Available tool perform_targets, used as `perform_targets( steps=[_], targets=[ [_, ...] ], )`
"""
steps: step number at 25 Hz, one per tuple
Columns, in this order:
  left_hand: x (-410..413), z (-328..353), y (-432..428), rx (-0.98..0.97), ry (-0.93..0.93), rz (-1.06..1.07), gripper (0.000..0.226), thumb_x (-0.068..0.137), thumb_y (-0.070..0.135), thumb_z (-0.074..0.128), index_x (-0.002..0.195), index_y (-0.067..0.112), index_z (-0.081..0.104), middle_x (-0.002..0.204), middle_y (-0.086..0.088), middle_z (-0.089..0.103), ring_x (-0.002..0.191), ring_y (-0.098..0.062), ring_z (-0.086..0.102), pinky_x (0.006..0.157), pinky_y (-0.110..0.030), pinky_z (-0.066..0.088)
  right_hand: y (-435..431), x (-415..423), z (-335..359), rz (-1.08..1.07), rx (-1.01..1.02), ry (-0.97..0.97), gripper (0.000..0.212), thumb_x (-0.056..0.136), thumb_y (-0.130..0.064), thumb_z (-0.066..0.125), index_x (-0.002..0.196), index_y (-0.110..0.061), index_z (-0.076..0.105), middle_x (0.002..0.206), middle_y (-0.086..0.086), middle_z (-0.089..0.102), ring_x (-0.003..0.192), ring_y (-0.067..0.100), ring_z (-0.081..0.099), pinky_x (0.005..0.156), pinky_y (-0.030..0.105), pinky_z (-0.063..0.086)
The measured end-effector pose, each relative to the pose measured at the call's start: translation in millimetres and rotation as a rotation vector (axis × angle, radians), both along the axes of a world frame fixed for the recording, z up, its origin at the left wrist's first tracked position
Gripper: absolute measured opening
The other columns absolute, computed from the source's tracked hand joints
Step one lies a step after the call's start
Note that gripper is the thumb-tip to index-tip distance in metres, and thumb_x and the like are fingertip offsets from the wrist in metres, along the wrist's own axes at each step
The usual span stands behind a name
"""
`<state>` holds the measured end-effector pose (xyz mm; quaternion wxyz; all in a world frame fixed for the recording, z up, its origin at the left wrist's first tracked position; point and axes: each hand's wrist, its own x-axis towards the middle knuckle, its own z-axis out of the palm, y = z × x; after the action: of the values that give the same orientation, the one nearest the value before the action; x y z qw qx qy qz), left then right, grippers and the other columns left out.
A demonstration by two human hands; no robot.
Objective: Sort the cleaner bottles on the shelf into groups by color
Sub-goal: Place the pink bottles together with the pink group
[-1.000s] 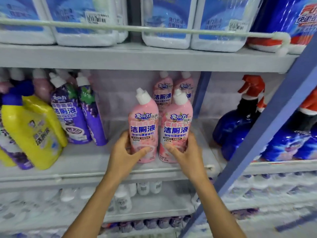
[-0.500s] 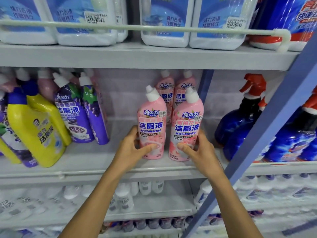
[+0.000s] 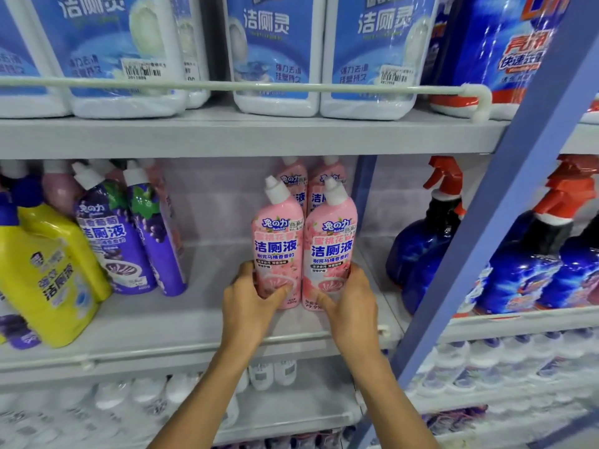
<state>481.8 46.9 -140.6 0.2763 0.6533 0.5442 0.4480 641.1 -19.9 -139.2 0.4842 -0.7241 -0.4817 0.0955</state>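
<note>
Pink group's nearly there, I reckon. Left hand [image 3: 249, 299] is wrapped round one pink bottle [image 3: 277, 247] and right hand [image 3: 350, 299] round the other pink bottle [image 3: 330, 254]. Both stand on the shelf [image 3: 162, 325] right in front of the back pinks [image 3: 296, 181]. Half a second ago there was a gap between the two; now they touch and sit a bit deeper. Left end still looks jumbled: yellow bottle [image 3: 48, 270], purple bottles [image 3: 110, 241], maybe a stray pink [image 3: 60, 189].
</note>
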Motion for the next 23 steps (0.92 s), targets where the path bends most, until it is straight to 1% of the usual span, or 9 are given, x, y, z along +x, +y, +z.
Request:
perform_targets(
  steps=[2, 4, 6, 7, 9, 11, 16, 20, 23],
  targets=[
    [10.0, -2.1, 15.0, 0.011, 0.02, 0.016, 0.054, 0.068, 0.038, 0.091, 0.107, 0.02, 0.06, 0.1, 0.002, 0.075, 0.086, -0.018, 0.072, 0.069, -0.022, 0.05, 17.0, 10.4, 2.0, -0.009, -0.022, 0.006, 0.064, 0.077, -0.037, 0.086, 0.125, -0.02, 0.048, 0.115, -0.001, 0.062, 0.099, 0.018, 0.064, 0.079, 0.033, 0.052],
    [23.1, -3.8, 31.8, -0.012, 0.034, 0.039, 0.056, 0.068, 0.045, 0.089, 0.107, 0.02, 0.058, 0.103, -0.001, 0.075, 0.091, -0.025, 0.072, 0.075, -0.031, 0.056, 31.7, 15.8, 4.4, -0.04, -0.03, -0.002, 0.06, 0.079, -0.029, 0.085, 0.124, -0.012, 0.048, 0.116, 0.006, 0.061, 0.098, 0.026, 0.065, 0.073, 0.03, 0.047],
    [35.7, -0.7, 47.4, -0.064, 0.07, 0.065, 0.057, 0.068, 0.05, 0.086, 0.109, 0.021, 0.058, 0.107, -0.002, 0.074, 0.096, -0.029, 0.071, 0.08, -0.039, 0.058, 46.8, 19.8, 6.9, -0.066, -0.033, 0.008, 0.055, 0.083, -0.022, 0.082, 0.122, -0.007, 0.047, 0.114, 0.008, 0.059, 0.097, 0.026, 0.063, 0.072, 0.026, 0.041],
    [40.4, 1.7, 54.1, -0.082, 0.079, 0.07, 0.057, 0.069, 0.05, 0.085, 0.11, 0.02, 0.059, 0.109, -0.003, 0.074, 0.098, -0.03, 0.071, 0.081, -0.04, 0.057, 55.6, 22.5, 8.2, -0.073, -0.038, 0.043, 0.053, 0.083, -0.021, 0.081, 0.122, -0.007, 0.047, 0.113, 0.007, 0.058, 0.098, 0.025, 0.063, 0.074, 0.027, 0.044],
    [46.2, 4.0, 66.8, -0.096, 0.031, 0.068, 0.057, 0.069, 0.048, 0.086, 0.11, 0.019, 0.06, 0.108, -0.004, 0.075, 0.099, -0.031, 0.07, 0.083, -0.041, 0.057, 75.0, 27.2, 9.6, -0.096, -0.074, 0.103, 0.055, 0.081, -0.02, 0.083, 0.121, -0.01, 0.046, 0.114, 0.005, 0.059, 0.102, 0.025, 0.064, 0.082, 0.037, 0.054],
    [50.7, 4.3, 74.4, -0.094, -0.014, 0.076, 0.056, 0.068, 0.045, 0.087, 0.11, 0.018, 0.062, 0.107, -0.005, 0.075, 0.098, -0.031, 0.07, 0.083, -0.042, 0.057, 90.5, 30.2, 8.2, -0.128, -0.099, 0.093, 0.058, 0.079, -0.016, 0.084, 0.122, -0.011, 0.046, 0.118, 0.009, 0.06, 0.106, 0.029, 0.065, 0.088, 0.044, 0.056],
    [55.3, -1.6, 82.9, -0.071, -0.072, 0.073, 0.052, 0.07, 0.04, 0.088, 0.111, 0.017, 0.065, 0.104, -0.004, 0.076, 0.095, -0.028, 0.071, 0.082, -0.036, 0.056, 103.0, 37.2, 0.2, -0.137, -0.068, 0.056, 0.058, 0.08, -0.017, 0.083, 0.124, -0.014, 0.046, 0.117, 0.006, 0.059, 0.105, 0.026, 0.064, 0.085, 0.042, 0.056],
    [52.7, -6.9, 89.5, -0.086, -0.07, 0.042, 0.048, 0.069, 0.045, 0.088, 0.105, 0.019, 0.068, 0.1, 0.0, 0.076, 0.091, -0.024, 0.072, 0.082, -0.038, 0.058, 107.4, 40.4, -4.6, -0.142, -0.066, 0.043, 0.062, 0.08, -0.018, 0.083, 0.13, -0.014, 0.047, 0.121, 0.007, 0.06, 0.109, 0.028, 0.064, 0.088, 0.046, 0.057],
    [54.8, -6.9, 90.3, -0.083, -0.059, 0.041, 0.045, 0.071, 0.039, 0.088, 0.103, 0.015, 0.068, 0.098, -0.003, 0.076, 0.09, -0.027, 0.071, 0.081, -0.04, 0.058, 108.1, 40.7, -7.7, -0.135, -0.061, 0.033, 0.061, 0.081, -0.021, 0.083, 0.129, -0.013, 0.048, 0.121, 0.008, 0.059, 0.109, 0.029, 0.063, 0.088, 0.045, 0.056]
  ],
)
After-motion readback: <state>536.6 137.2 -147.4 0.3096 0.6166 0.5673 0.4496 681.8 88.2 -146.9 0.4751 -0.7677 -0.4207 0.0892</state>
